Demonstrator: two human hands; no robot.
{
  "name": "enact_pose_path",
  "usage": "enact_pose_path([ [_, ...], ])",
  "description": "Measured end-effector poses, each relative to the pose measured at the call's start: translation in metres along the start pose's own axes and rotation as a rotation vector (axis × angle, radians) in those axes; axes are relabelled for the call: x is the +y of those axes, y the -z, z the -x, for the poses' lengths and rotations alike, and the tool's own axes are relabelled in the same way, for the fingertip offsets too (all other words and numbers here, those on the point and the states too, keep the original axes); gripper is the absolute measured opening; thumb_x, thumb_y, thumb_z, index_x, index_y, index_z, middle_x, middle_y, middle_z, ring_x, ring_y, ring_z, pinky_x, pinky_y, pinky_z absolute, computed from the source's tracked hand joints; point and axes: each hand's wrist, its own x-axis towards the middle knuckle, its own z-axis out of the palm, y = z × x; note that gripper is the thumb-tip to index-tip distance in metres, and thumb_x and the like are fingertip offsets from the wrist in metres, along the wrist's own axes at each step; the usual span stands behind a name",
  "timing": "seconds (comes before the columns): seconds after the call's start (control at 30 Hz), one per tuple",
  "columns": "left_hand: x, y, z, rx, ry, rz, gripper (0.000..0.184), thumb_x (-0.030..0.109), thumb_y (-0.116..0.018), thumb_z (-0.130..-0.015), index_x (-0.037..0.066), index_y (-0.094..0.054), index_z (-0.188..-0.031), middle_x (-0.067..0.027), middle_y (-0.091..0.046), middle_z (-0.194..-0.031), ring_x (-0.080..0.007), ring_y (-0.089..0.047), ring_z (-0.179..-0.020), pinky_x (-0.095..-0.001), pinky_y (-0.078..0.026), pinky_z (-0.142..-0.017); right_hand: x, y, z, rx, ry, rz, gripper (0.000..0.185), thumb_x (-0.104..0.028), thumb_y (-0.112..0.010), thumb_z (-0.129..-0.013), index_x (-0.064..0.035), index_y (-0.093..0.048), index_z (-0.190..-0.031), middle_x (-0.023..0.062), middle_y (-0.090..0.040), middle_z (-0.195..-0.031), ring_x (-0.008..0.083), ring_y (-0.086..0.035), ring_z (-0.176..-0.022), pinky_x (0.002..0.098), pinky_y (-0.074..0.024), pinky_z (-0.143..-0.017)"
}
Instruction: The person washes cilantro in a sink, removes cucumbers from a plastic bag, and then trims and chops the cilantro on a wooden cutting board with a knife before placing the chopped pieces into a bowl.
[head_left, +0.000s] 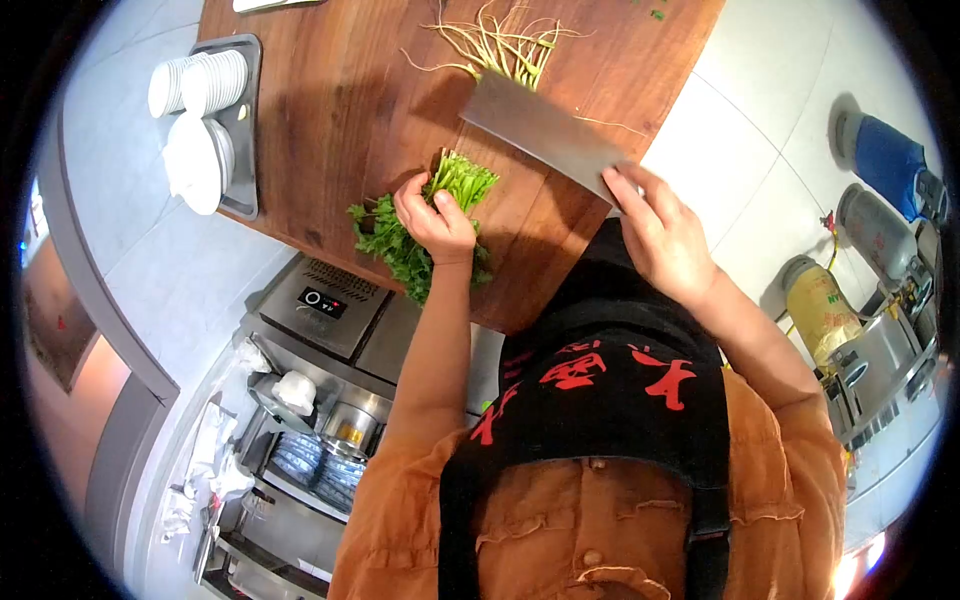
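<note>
My left hand (437,222) is wrapped round a bunch of leafy green herbs (398,243) lying on the wooden board (330,110). The cut stem ends show above my fingers, and the leaves spread out below toward the board's near edge. In my right hand (660,225) is the handle end of a wide cleaver (545,130), its blade slanting up and to the left over the board. The blade's far corner is beside a pile of pale, stringy roots (497,45). Blade and bunch are apart.
A grey tray (250,130) with stacked white dishes (215,82) stands at the left. Below the board are a metal appliance (320,303) and a pot (350,428). Gas cylinders (820,305) stand on the floor at the right. Small green scraps lie at the board's top.
</note>
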Motion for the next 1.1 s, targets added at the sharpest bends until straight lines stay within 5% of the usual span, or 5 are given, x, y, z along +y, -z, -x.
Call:
enact_pose_path([
  [0.43,-0.004,0.001,0.003,0.005,-0.011,0.006,0.018,0.011,-0.055,-0.085,-0.001,-0.050,-0.097,-0.0165,-0.052,-0.094,-0.0332,-0.049,-0.086,-0.0437,-0.039,-0.079,0.030,-0.035,-0.076,0.015,0.072,0.655,0.053,0.000,-0.055,-0.077,-0.0159,-0.051,-0.127,0.0138,-0.043,-0.132,0.0298,-0.055,-0.105,0.0387,-0.0491,-0.085],
  [0.57,-0.008,-0.001,0.005,0.030,-0.003,-0.006,0.015,0.010,-0.052,-0.086,-0.001,-0.048,-0.096,-0.0172,-0.052,-0.095,-0.0340,-0.049,-0.087,-0.0449,-0.039,-0.078,-0.003,-0.056,-0.075,0.098,0.159,0.049,0.033,-0.009,-0.061,-0.077,-0.0084,-0.060,-0.111,0.0147,-0.055,-0.114,0.0327,-0.056,-0.099,0.0390,-0.0480,-0.086],
  [0.67,-0.007,-0.001,0.007,0.038,0.010,-0.023,0.014,0.008,-0.049,-0.087,-0.001,-0.047,-0.097,-0.0180,-0.052,-0.096,-0.0348,-0.050,-0.088,-0.0456,-0.038,-0.079,-0.030,-0.085,-0.076,-0.046,-0.089,-0.379,0.027,-0.013,-0.066,-0.079,-0.0057,-0.060,-0.104,0.0151,-0.059,-0.100,0.0306,-0.059,-0.094,0.0371,-0.0491,-0.082],
  [0.77,-0.004,0.000,0.006,0.042,0.012,0.004,0.014,0.009,-0.048,-0.088,-0.001,-0.047,-0.098,-0.0178,-0.052,-0.096,-0.0347,-0.049,-0.089,-0.0456,-0.038,-0.080,-0.045,-0.107,-0.088,-0.088,-0.168,-0.436,0.029,-0.017,-0.070,-0.078,-0.0048,-0.061,-0.103,0.0119,-0.059,-0.092,0.0249,-0.061,-0.084,0.0336,-0.0502,-0.073],
  [1.1,-0.006,-0.002,0.007,0.062,0.000,0.002,0.015,0.013,-0.047,-0.089,0.000,-0.047,-0.098,-0.0159,-0.053,-0.096,-0.0329,-0.050,-0.089,-0.0448,-0.037,-0.083,-0.055,-0.118,-0.096,-0.141,-0.221,-0.252,0.029,-0.020,-0.073,-0.072,-0.0064,-0.059,-0.093,0.0135,-0.057,-0.096,0.0326,-0.058,-0.093,0.0393,-0.0482,-0.080],
])
